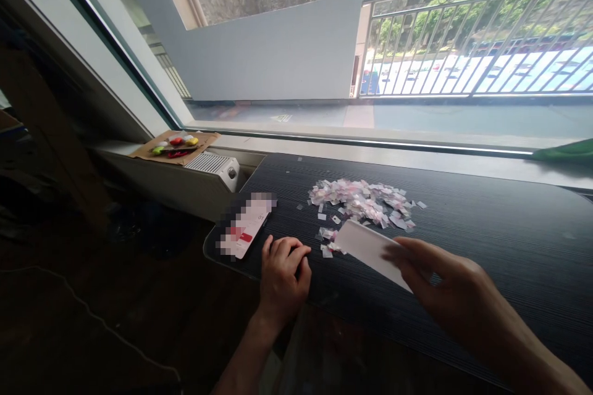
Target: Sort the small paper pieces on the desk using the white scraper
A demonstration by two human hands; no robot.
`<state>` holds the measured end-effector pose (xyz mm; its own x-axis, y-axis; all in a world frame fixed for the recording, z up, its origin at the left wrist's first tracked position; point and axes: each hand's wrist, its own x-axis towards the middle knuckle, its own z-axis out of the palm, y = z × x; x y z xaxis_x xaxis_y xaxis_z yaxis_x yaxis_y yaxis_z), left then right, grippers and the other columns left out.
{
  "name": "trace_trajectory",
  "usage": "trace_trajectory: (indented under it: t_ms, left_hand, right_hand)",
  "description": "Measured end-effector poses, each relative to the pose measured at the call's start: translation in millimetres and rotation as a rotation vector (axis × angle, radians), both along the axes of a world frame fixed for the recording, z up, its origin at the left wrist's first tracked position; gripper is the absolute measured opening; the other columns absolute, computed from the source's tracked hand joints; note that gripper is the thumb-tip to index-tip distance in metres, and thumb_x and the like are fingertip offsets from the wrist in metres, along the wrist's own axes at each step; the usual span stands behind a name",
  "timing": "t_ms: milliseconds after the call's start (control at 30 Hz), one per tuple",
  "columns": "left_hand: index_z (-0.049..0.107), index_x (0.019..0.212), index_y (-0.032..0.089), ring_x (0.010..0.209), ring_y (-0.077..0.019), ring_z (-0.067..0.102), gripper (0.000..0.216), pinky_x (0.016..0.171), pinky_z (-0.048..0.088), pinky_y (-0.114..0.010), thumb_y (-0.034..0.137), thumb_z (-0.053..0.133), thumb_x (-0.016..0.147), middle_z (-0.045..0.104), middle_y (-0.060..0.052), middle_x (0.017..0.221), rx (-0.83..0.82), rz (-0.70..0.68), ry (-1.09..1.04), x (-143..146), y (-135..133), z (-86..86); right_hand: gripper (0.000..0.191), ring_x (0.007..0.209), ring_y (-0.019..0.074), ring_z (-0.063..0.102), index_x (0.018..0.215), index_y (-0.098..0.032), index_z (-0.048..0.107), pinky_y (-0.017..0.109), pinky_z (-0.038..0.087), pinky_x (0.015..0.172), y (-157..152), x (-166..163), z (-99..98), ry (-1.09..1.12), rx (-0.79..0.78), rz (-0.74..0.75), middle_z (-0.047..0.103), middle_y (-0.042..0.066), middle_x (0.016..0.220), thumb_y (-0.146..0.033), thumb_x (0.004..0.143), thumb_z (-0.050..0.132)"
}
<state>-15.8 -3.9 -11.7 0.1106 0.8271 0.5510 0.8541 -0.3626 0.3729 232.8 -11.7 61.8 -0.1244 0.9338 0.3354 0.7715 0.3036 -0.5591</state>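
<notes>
My right hand [447, 284] is closed on a white card [365, 247], held flat and low over the dark ribbed table [486, 228]. The card's far edge touches a few loose scraps beside a pile of small pink and white paper pieces [365, 199]. My left hand [283, 273] rests on the table near its front left corner with the fingers curled under; nothing shows in it. A phone [246, 226] lies just left of that hand, its screen blurred out.
A cardboard tray [173, 147] with coloured round items sits on the sill at the left, above a white heater [217, 166]. A large window and a railing run behind the table. Something green [567, 151] lies at the right edge.
</notes>
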Motion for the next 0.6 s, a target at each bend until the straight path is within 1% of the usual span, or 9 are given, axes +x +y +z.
trace_trajectory:
  t_ms: [67,200,300,400,500,600]
  left_hand:
    - [0.065,0.095,0.022,0.093,-0.0205,0.063,0.021,0.107,0.033,-0.055,0.012,0.049,0.086,0.066,-0.004,0.093,0.001,-0.003,0.000,0,0,-0.3]
    - [0.064,0.095,0.022,0.093,-0.0206,0.063,0.020,0.107,0.033,-0.055,0.012,0.049,0.087,0.066,-0.004,0.094,-0.004,-0.003,-0.002,0,0,-0.8]
    - [0.064,0.095,0.022,0.092,-0.0204,0.063,0.020,0.107,0.033,-0.055,0.012,0.049,0.087,0.066,-0.004,0.093,-0.008,0.002,0.005,0,0,-0.7]
    - [0.065,0.095,0.022,0.092,-0.0205,0.063,0.021,0.107,0.033,-0.055,0.012,0.048,0.086,0.066,-0.004,0.093,-0.005,0.002,0.007,0,0,-0.6]
    - [0.065,0.095,0.021,0.092,-0.0208,0.063,0.022,0.106,0.033,-0.055,0.010,0.049,0.085,0.066,-0.004,0.093,0.003,-0.006,0.000,0,0,-0.6]
    - [0.065,0.095,0.021,0.092,-0.0208,0.063,0.021,0.106,0.033,-0.055,0.010,0.049,0.085,0.065,-0.004,0.093,0.008,-0.011,-0.004,0,0,-0.9]
  right_hand:
    - [0.022,0.071,0.0208,0.071,0.100,-0.025,0.069,0.031,0.052,0.065,1,0,-1.1,-0.020,-0.025,0.000,0.077,0.004,0.088,-0.026,0.090,0.049]
    - [0.023,0.070,0.0207,0.070,0.102,-0.025,0.069,0.032,0.052,0.067,4,-3,-1.9,-0.021,0.001,-0.029,0.076,0.005,0.087,-0.028,0.091,0.050]
    - [0.022,0.075,0.0199,0.071,0.101,-0.026,0.070,0.030,0.053,0.067,3,-7,-3.9,0.013,-0.026,0.034,0.077,0.003,0.090,-0.026,0.091,0.050]
    - [0.023,0.079,0.0194,0.071,0.103,-0.025,0.069,0.029,0.052,0.069,-2,-7,-7.2,-0.013,-0.042,0.111,0.077,0.004,0.093,-0.023,0.093,0.049]
    - [0.022,0.080,0.0190,0.071,0.102,-0.026,0.068,0.030,0.052,0.069,-11,1,-8.3,-0.057,0.007,0.135,0.076,0.003,0.092,-0.024,0.094,0.047]
    - [0.021,0.083,0.0189,0.071,0.105,-0.026,0.066,0.030,0.052,0.073,-17,7,-7.5,-0.064,0.096,0.073,0.075,0.003,0.094,-0.024,0.095,0.047]
